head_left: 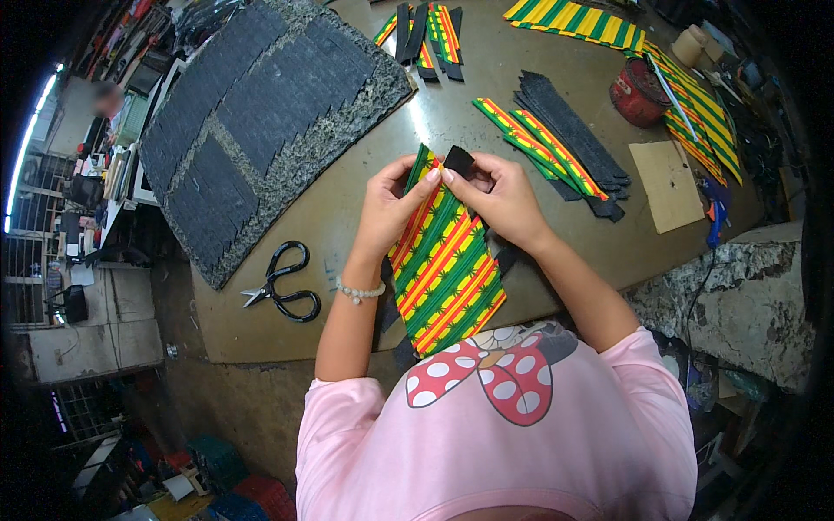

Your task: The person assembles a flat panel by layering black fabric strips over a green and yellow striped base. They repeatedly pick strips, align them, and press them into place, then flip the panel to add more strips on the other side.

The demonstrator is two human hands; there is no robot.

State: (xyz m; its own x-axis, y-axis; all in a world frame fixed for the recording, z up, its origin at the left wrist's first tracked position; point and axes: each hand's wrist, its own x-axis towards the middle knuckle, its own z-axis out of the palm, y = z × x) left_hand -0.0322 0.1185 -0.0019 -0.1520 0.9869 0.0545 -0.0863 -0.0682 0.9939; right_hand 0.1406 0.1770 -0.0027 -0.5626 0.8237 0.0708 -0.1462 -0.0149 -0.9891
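Note:
Both hands meet over the near part of the table at a piece of printed fabric (447,260) in green, yellow and red stripes with dark leaf shapes. My left hand (391,195) pinches its top edge between thumb and fingers. From the other side, my right hand (499,195) grips the same edge, thumb tip close to the left thumb. A black strip (459,160) sticks up beside the right thumb; where its lower end lies is hidden. The fabric hangs toward my shirt, with dark material partly showing beneath it. Black-handled scissors (283,282) lie left of my left forearm.
A large board with black strips (291,82) covers the table's left side. Right of my hands lie dark strips (573,130) and striped strips (543,148). Farther right are a red tin (640,93), a cardboard piece (667,187) and a blue-handled tool (716,221). Striped cloth (578,23) lies at the back.

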